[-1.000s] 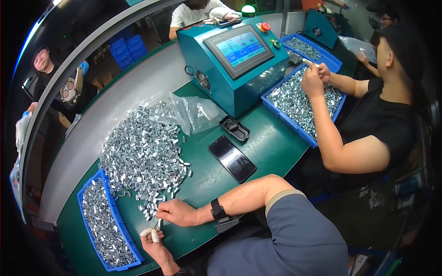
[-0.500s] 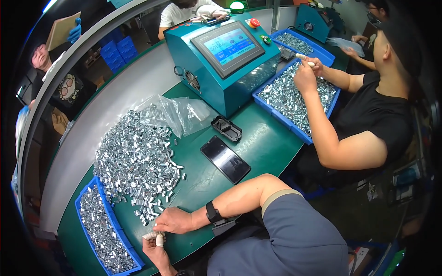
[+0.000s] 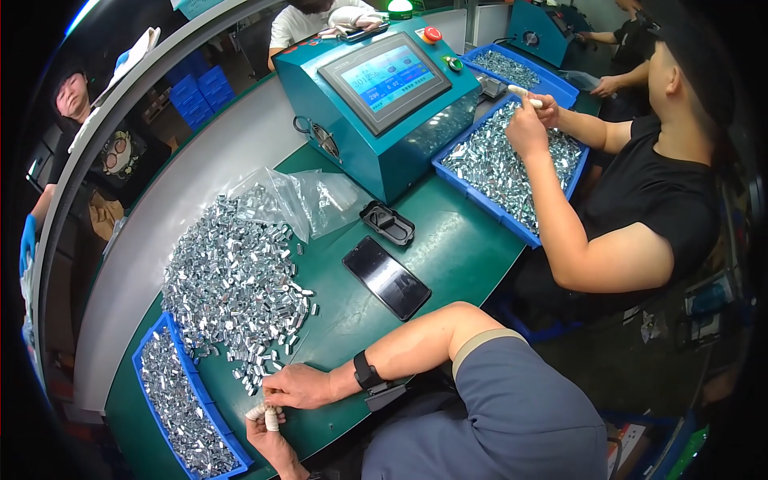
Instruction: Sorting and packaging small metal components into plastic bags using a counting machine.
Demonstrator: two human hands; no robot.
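My right hand (image 3: pixel 300 386) is closed in a pinch at the near end of a heap of small silvery metal pieces (image 3: pixel 236 280) on the green table. Right up against it, my left hand (image 3: pixel 270 438) is closed too, with white finger cots on its thumb and a finger. The fingertips of both hands meet. Whatever lies between them is too small or too hidden to make out. To the left stands a long blue tray (image 3: pixel 196 400) full of similar metal pieces, beside the heap.
A clear plastic bag (image 3: pixel 320 200) lies against the heap. A black phone (image 3: pixel 387 278) and a small black tray (image 3: pixel 387 222) rest on the table (image 3: pixel 448 232). Behind is a teal machine with a screen (image 3: pixel 384 84). At right, a co-worker's hands (image 3: pixel 532 120) are above another blue bin (image 3: pixel 488 196).
My hands stay pinched together in nearly the same place. The whole view has shifted slightly. Behind the left frame, a person's gloved hand and the board it held have moved down from the top.
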